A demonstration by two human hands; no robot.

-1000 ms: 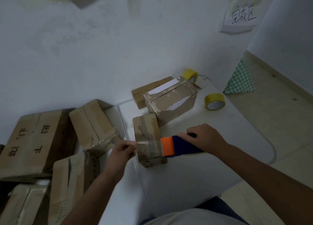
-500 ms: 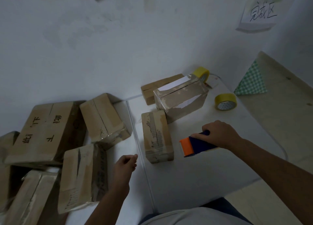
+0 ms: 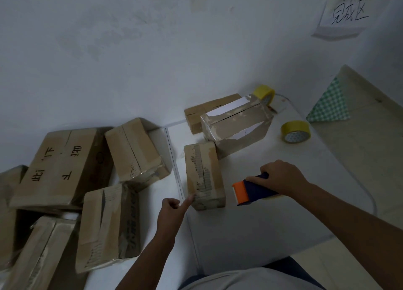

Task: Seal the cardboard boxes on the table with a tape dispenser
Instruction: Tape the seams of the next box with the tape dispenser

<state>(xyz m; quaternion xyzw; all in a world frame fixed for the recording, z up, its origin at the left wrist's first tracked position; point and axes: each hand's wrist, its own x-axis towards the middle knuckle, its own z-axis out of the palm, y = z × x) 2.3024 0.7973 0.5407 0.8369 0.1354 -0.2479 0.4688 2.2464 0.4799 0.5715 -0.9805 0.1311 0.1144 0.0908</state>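
Wrapped around the dark handle of the tape dispenser, the right hand holds the tool low over the white table, its orange head pointing left toward the small box. That box lies just beside the orange head, with a narrow gap of bare table between them, so the right hand is close but not touching. Its long axis runs away from the person, near end toward the body and far end toward the wall, roughly square to the way the dispenser points. The left hand holds nothing; its fingers are curled in and the forefinger is stretched out, its tip at the box's near left corner. A larger box stands behind, touching or almost touching the small one's far end. My guess is that the next run of tape would follow that long axis, so the dispenser would need turning first.
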